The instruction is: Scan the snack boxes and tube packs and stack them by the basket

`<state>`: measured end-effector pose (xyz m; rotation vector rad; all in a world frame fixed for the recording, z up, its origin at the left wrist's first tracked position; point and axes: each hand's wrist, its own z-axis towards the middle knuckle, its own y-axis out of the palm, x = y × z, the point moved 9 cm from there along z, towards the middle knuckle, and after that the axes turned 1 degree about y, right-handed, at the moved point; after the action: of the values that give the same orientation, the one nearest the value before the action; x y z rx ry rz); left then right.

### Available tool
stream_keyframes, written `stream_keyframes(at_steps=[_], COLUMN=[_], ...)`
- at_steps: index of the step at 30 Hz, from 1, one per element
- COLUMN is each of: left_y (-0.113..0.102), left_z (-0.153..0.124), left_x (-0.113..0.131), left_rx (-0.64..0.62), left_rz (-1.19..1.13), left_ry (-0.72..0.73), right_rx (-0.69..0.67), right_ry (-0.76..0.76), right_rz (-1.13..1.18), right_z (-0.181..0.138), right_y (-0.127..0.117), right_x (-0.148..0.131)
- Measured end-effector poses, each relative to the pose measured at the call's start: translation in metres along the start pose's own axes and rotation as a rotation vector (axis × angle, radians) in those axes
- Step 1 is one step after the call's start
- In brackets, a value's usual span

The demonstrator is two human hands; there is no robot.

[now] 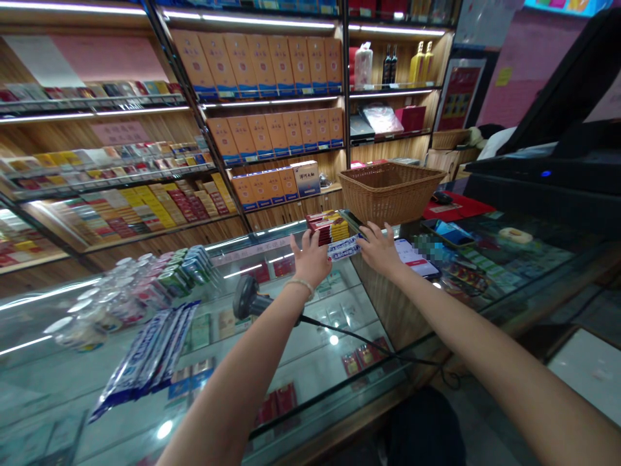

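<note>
Both my arms reach far across a glass shop counter (315,349). My left hand (310,257) has its fingers closed against the left side of a stack of red and yellow packs (330,228). My right hand (379,247) grips the right end of a white and blue carton (343,247) lying under that stack. A bracelet circles my left wrist. A wicker basket (391,189) stands right behind the stack.
A handheld barcode scanner (248,299) with a black cable lies under my left forearm. Blue and white sachet strips (145,356) and small bottles (116,285) sit at left. A phone (414,257) lies right of my hand. Shelves of boxes fill the back wall; a black till screen (567,97) stands at right.
</note>
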<state>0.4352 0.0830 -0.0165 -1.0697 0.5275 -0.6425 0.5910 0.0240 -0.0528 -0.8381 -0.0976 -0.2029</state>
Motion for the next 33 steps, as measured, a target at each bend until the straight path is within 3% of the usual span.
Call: stream_keyframes(at_steps=[33], left_y=[-0.0044], left_z=[-0.0020], left_x=[-0.0010], left_rx=[-0.003], left_rz=[-0.014], left_ry=[0.004], right_rx=[0.057], right_ry=[-0.009], right_rz=[0.054], right_z=[-0.0023], right_y=[-0.0056], right_x=[-0.0028])
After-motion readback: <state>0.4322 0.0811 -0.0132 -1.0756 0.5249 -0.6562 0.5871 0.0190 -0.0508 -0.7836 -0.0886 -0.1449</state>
